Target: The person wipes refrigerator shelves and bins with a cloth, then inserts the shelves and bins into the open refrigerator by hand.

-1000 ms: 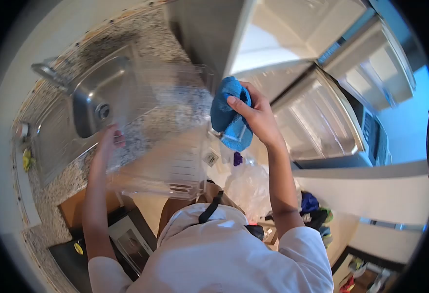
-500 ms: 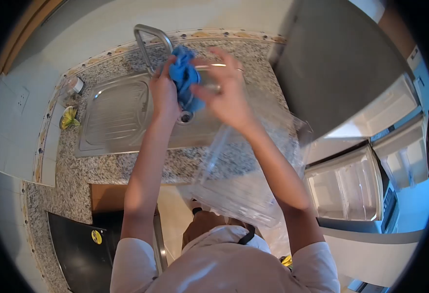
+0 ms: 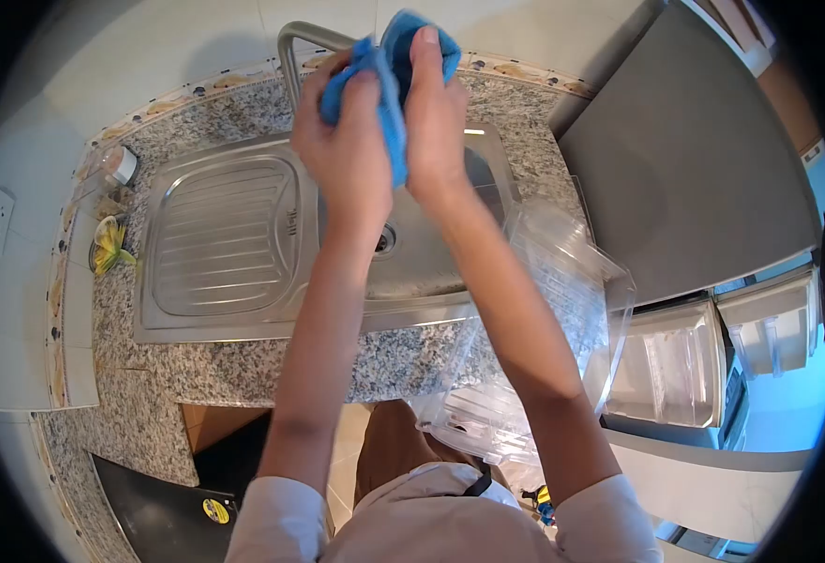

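A blue cloth [image 3: 393, 117] is bunched between my two hands above the sink basin [image 3: 422, 272]. My left hand [image 3: 351, 141] wraps its fingers round the left part of the cloth. On the other side my right hand [image 3: 436, 131] grips it, with the thumb laid over the upper fold. The faucet [image 3: 290, 66] rises just behind my left hand. Below my wrists the drain [image 3: 386, 236] of the basin shows.
Clear plastic drawers or bins [image 3: 534, 310] lie on the counter's right, overhanging its front edge beside my right forearm. A grey fridge door [image 3: 684, 169] stands open at right, with door shelves [image 3: 670, 366] below. A ribbed drainboard [image 3: 225, 235] lies left; a jar [image 3: 120, 164] stands behind it.
My right hand has come onto the cloth from apart, where it was blurred. Both hands and the cloth appear higher in view, and the cloth is now folded between them.
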Demonstrator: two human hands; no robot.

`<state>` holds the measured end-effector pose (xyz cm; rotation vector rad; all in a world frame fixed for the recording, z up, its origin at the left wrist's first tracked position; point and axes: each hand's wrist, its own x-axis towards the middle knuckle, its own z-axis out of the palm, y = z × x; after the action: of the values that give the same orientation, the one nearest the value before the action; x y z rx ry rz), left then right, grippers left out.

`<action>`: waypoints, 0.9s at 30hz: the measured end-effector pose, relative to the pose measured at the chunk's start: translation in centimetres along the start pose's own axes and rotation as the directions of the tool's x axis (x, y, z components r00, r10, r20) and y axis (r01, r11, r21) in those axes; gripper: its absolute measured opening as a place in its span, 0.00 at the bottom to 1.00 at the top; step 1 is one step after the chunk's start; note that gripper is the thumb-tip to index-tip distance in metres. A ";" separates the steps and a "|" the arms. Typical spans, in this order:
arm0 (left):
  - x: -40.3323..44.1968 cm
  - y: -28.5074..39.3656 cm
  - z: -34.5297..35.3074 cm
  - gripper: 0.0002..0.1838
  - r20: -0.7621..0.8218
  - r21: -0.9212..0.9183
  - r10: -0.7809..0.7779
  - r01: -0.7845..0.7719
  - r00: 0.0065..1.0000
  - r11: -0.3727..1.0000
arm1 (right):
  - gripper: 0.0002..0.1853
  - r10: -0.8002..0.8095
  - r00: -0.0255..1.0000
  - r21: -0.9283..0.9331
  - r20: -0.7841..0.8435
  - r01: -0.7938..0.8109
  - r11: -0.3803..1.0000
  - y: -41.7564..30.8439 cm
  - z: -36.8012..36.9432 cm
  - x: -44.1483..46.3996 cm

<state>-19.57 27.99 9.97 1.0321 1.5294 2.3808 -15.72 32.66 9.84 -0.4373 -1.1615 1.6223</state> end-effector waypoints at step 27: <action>-3.6 -15.9 -5.3 0.15 0.055 -0.662 -0.816 0.633 0.576 0.402 | 0.09 -0.404 0.890 -0.856 0.213 0.369 0.362 12.7 -3.6 -2.6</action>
<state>-23.95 30.02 -6.46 -0.1786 0.7943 2.0762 -18.71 32.20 -3.24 -0.7653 -1.8883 0.4445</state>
